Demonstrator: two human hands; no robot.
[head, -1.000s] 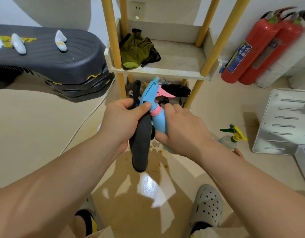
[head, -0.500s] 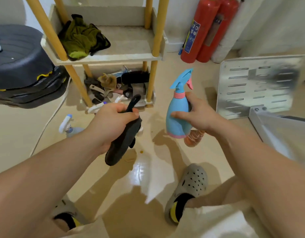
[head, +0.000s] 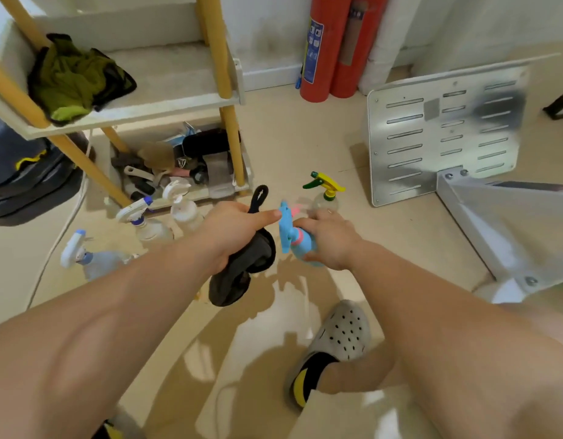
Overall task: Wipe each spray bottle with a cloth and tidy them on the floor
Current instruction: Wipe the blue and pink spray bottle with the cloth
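Observation:
My left hand (head: 234, 231) grips a dark grey cloth (head: 242, 274) that hangs below the fist, its black loop sticking up. My right hand (head: 329, 239) holds a blue spray bottle (head: 291, 240) with a pink collar low over the floor, right beside the cloth. A clear bottle with a yellow and green trigger (head: 325, 193) stands on the floor just behind my right hand. Three clear bottles with white triggers sit at the left: one (head: 183, 205) by the shelf, one (head: 144, 221) in front of it, one (head: 87, 258) lying further left.
A wooden shelf unit (head: 225, 99) holds a green rag (head: 69, 80) and clutter on its bottom tier. Red fire extinguishers (head: 318, 55) stand against the wall. A slotted metal plate (head: 438, 131) leans at the right. My shoe (head: 340, 337) is on the floor below.
The blue bottle has come down and to the left, close to the cloth hand and the floor. The view has swung so the bottles on the floor show.

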